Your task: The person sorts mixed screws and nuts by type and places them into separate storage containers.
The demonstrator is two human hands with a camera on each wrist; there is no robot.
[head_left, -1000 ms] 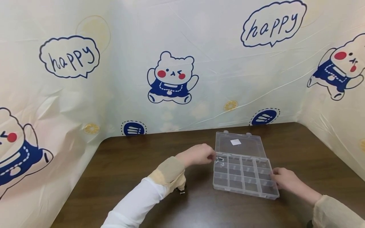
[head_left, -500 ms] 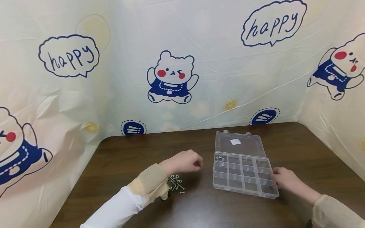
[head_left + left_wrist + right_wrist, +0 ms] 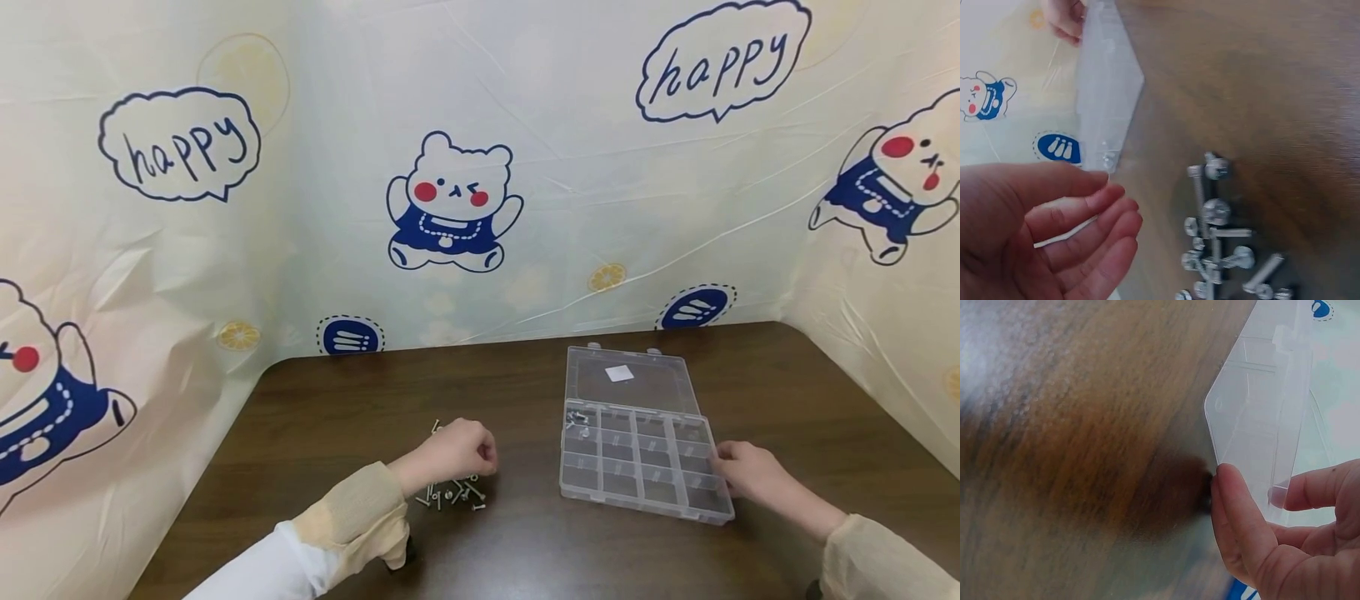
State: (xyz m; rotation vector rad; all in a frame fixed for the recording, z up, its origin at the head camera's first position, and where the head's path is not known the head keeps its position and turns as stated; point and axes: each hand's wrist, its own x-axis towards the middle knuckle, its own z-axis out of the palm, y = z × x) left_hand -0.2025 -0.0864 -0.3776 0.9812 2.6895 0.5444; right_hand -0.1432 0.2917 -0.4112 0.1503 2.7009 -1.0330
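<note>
My left hand [image 3: 450,450] hovers above a loose pile of metal bolts and nuts [image 3: 1216,212] on the table. In the left wrist view its fingers [image 3: 1113,219] are loosely bent, with nothing between them and the thumb. To the right lies a clear plastic compartment box [image 3: 641,502], its lid [image 3: 656,392] folded back. A few small metal pieces [image 3: 577,419] sit in its back left compartment. My right hand [image 3: 757,475] pinches the box's right edge; the right wrist view shows the thumb on top and fingers [image 3: 1241,512] along the side.
A dark brown wooden table [image 3: 517,550] carries everything. Behind it and at both sides hangs a pale curtain [image 3: 570,208] printed with bears and "happy" bubbles. A white square label [image 3: 619,374] is on the lid.
My left hand has drawn away from the box's back left compartment, moving left and toward me to the bolts and nuts. The right hand and the box stay in place.
</note>
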